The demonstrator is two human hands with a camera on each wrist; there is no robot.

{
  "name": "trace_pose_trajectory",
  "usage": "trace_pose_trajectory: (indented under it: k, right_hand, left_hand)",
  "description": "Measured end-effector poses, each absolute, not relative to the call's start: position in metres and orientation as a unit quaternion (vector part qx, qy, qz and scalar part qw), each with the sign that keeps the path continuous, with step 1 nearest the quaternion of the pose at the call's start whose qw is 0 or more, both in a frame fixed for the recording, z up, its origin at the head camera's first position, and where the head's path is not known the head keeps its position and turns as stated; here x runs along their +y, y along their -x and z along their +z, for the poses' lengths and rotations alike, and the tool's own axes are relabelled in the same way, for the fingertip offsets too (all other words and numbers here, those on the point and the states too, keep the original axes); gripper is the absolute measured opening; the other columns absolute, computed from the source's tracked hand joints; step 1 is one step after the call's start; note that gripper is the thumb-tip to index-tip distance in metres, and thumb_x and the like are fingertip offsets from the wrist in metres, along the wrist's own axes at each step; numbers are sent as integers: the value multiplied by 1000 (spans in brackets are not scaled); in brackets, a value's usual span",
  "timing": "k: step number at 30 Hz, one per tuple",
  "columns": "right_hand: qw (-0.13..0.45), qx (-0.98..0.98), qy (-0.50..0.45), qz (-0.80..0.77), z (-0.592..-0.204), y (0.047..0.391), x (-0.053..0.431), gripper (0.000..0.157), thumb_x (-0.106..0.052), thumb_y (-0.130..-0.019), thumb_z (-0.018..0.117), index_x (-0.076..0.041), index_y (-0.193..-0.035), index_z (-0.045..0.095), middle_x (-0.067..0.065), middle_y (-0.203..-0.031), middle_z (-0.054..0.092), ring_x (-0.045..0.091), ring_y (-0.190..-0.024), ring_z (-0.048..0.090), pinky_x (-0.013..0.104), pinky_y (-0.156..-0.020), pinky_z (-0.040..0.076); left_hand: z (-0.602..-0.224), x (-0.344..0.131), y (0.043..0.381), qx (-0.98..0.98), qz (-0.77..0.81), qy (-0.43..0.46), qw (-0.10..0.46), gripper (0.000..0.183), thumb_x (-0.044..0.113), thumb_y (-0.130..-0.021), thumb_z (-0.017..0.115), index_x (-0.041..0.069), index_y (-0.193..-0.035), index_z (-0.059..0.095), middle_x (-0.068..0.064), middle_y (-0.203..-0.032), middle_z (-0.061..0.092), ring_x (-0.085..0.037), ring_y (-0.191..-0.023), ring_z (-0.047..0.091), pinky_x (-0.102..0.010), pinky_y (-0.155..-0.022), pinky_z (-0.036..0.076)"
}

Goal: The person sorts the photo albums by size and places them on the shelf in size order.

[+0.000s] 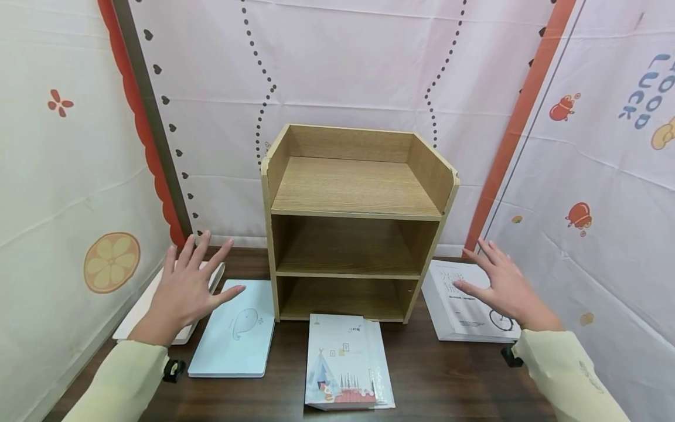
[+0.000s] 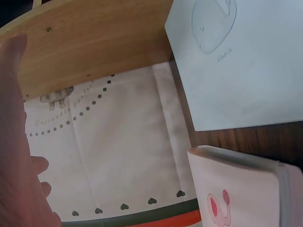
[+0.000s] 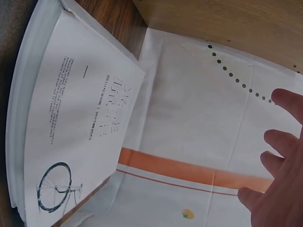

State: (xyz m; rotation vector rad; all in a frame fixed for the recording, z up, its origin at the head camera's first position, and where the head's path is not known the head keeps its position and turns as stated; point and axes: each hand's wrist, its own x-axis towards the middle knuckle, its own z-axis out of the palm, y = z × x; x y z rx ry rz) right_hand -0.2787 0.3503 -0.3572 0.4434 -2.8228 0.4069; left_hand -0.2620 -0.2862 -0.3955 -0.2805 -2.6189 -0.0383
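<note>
Printed cloth [image 1: 343, 58] backs the worktop [image 1: 437, 381]. Left of the wooden shelf [image 1: 355, 187] lie a white notebook [image 2: 251, 196] and blue notebook [image 1: 229, 354]; before it, a tent-print book [image 1: 337, 346]; right, a bicycle-print book [image 1: 464, 310], all flat, presumably for stability. Left grip [image 1: 181, 296] and right grip [image 1: 507, 287] spread wide, holding nothing.

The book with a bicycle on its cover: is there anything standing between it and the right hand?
Nothing visible does: the right wrist view shows only open space between the right hand and the bicycle book; the wooden shelf stands aside.
</note>
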Motion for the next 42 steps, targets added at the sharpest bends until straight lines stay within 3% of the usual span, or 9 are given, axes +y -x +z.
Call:
trace_pose_trajectory:
  k: [8, 20, 27, 30, 33, 37, 42]
  right_hand:
    - [139, -970, -147, 135, -365, 273, 347, 85, -62, -90, 68, -14, -156, 45, 21, -169, 21, 45, -157, 12, 82, -110, 24]
    - [163, -961, -158, 159, -379, 261, 343, 77, -55, -91, 71, -18, -154, 48, 15, -170, 24, 43, -156, 18, 81, -107, 31]
    - [169, -958, -152, 173, -388, 254, 338, 76, -52, -91, 72, -18, -154, 47, 16, -168, 28, 43, -155, 21, 82, -104, 33]
    - [169, -957, -151, 180, -390, 251, 337, 75, -51, -91, 72, -18, -154, 48, 16, -168, 29, 42, -155, 21, 81, -104, 33]
    - [177, -954, -153, 187, -393, 249, 337, 73, -49, -91, 73, -18, -153, 50, 16, -167, 32, 42, -154, 24, 80, -104, 34]
    - [184, -949, -157, 203, -398, 247, 337, 69, -45, -92, 74, -18, -151, 51, 16, -165, 35, 43, -152, 28, 79, -103, 35]
    - [175, -946, -151, 226, -405, 242, 337, 69, -43, -93, 73, -21, -153, 49, 15, -166, 34, 46, -151, 28, 80, -103, 34]
  left_hand:
    - [-402, -274, 251, -954, -45, 124, 270, 100, 75, -85, 61, 35, -165, 18, -20, -170, 20, -43, -158, 14, -72, -122, 15]
    - [-413, -244, 236, -929, -100, 157, 320, 101, 66, -80, 73, 30, -163, 28, -22, -164, 34, -43, -153, 26, -64, -126, 20]
    - [-420, -226, 226, -913, -106, 186, 348, 94, 63, -81, 71, 27, -161, 36, -20, -160, 42, -43, -150, 35, -61, -123, 30]
    - [-423, -219, 222, -904, -122, 199, 358, 91, 63, -83, 70, 26, -160, 37, -20, -158, 45, -43, -148, 37, -53, -128, 24]
    - [-427, -212, 218, -899, -140, 206, 359, 86, 69, -89, 60, 25, -160, 38, -18, -157, 46, -42, -148, 38, -42, -132, 15]
    - [-430, -202, 213, -891, -156, 218, 367, 83, 76, -95, 43, 21, -158, 41, -16, -156, 48, -39, -147, 40, -38, -131, 17]
    - [-433, -189, 207, -866, -187, 244, 394, 77, 68, -99, 46, 13, -154, 48, -19, -150, 54, -40, -142, 47, -21, -129, 13]
